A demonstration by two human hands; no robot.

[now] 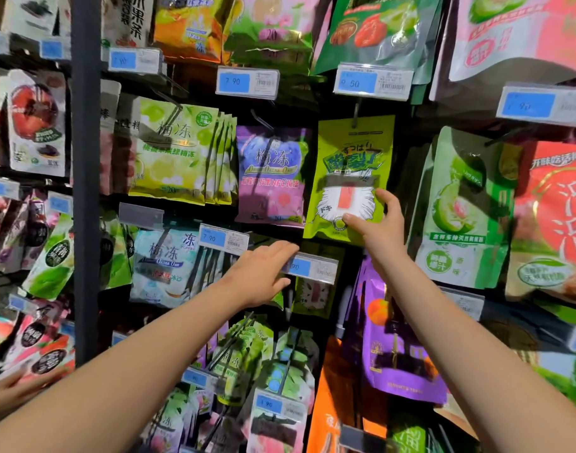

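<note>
Pinches glossy lime-green pouch point(348, 152) with right hand point(379, 223), partly covering its print; lays straight-fingered left hand point(260, 273) over blurred price tag point(316, 269) below grip.

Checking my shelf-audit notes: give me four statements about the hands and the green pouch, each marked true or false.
1. The right hand pinches the lime-green pouch near its bottom. True.
2. The lime-green pouch lies flat on a shelf. False: it hangs from a peg.
3. The left hand is curled into a fist. False: its fingers are straight, by the lower price tag.
4. The upper price tag, above the lime-green pouch, reads 9.50. True.
</note>
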